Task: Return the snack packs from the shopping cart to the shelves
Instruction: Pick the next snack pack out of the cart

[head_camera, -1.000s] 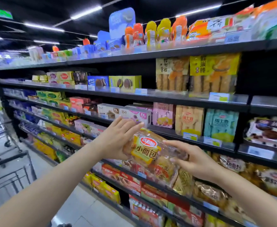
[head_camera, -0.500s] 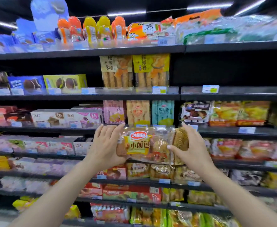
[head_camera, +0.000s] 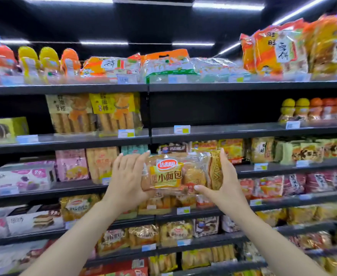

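Bread pack (head_camera: 175,173) sits between our two hands in the head view, held up in front of the shelves (head_camera: 203,134) at the level of the third row. Our left hand (head_camera: 127,179) grips its left end, fingers (head_camera: 135,162) pressed together along the top edge. Our right hand (head_camera: 222,182) clamps the right end, thumb under the wrapper. We see an empty stretch of shelf above, behind a yellow price tag (head_camera: 182,129).
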The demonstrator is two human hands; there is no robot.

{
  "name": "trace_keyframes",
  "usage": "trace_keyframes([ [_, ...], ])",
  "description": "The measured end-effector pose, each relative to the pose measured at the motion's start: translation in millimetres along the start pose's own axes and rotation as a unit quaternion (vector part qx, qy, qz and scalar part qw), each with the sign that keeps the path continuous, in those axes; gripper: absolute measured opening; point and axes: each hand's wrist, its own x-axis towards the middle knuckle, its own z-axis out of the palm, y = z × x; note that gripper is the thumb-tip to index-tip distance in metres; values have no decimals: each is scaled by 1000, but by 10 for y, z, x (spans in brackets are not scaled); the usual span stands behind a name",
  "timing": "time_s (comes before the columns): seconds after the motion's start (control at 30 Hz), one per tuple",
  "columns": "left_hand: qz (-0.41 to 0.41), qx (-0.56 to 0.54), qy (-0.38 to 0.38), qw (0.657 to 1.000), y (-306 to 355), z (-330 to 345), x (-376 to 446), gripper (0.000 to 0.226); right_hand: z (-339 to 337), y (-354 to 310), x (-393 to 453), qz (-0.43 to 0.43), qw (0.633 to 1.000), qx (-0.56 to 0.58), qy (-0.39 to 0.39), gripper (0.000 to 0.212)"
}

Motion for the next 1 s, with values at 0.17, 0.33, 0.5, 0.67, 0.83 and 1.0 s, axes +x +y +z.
trace_keyframes([
  [0.17,38,-4,45,998,717,409,647,99,-757,459,278,-13,999,-40,30,117],
  [0.33,43,4,73,996,1321,816,1141,100,-1384,897,575,-31,996,-57,65,118],
  [0.5,40,14,97,994,1697,1148,1581,107,-1819,1230,970,-58,991,-91,79,117],
  [0.67,54,24,122,991,1853,1414,2099,116,-2091,1504,1374,-75,986,-104,101,110],
  [0.83,68,24,172,982,1857,1718,2607,103,-2171,1791,1876,-86,984,-90,123,96],
  [1.0,85,34,224,970,1726,2095,3125,93,-2136,1981,2495,-127,975,-79,165,92],
])
